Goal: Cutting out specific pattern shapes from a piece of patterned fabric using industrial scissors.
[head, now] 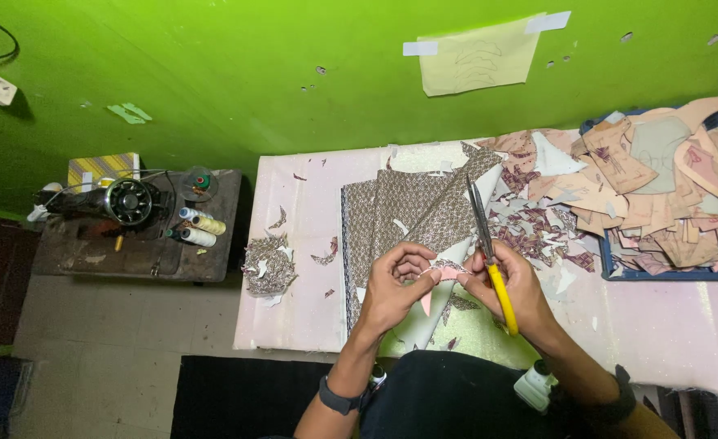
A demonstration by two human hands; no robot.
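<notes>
1. A pile of pink cut shapes (pixel 660 187) sits in a blue tray (pixel 619 264), up and to the right of the fingers and well apart from them.
2. Loose patterned scraps (pixel 538 232) lie on the pale surface (pixel 310 244) just beyond the right hand, between it and the tray.
3. Folded patterned fabric (pixel 408 207) lies spread just above both hands, reaching under them.
4. A small heap of cut pieces (pixel 268 267) rests to the left of the left hand, near the edge of the surface.
5. Farther left, well apart, a sewing machine (pixel 119 202) and thread spools (pixel 196 228) stand on a dark low table (pixel 139 260).
6. A paper sheet (pixel 479 57) is taped to the green wall (pixel 253 73) above.
7. The left hand (pixel 393 280) has its fingers (pixel 416 264) curled and pinching a small pink-backed patterned piece (pixel 444 272), which lies between the two hands with nothing covering it.
8. The right hand (pixel 509 280) is wrapped around the yellow handles of scissors (pixel 489 252), blades pressed together and pointing away; its fingertips also touch the piece.
</notes>
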